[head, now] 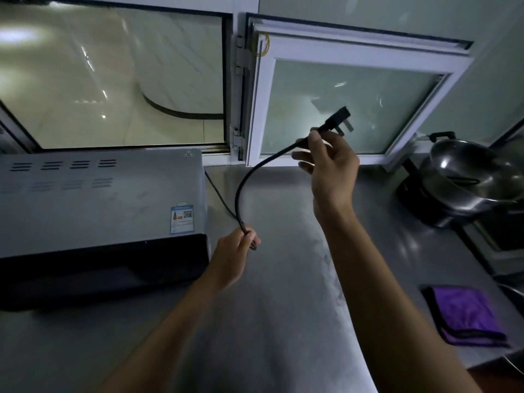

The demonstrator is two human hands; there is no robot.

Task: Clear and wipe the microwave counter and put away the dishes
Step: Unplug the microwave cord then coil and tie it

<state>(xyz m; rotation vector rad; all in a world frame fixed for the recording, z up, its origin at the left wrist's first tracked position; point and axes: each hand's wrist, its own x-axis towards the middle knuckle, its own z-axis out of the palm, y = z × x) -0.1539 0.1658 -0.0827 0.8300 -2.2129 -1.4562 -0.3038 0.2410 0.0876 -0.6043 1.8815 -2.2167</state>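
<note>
Here, both hands [329, 165] grip the power cord [249, 177].

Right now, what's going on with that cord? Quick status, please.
Right hand holds the black cord just below its plug, unplugged and raised. Left hand grips the cord lower, beside the microwave. Purple cloth lies untouched on the counter.

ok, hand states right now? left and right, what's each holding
Left hand: closed on the black cord, low by the microwave.
Right hand: closed on the cord just behind the plug, raised.
</note>
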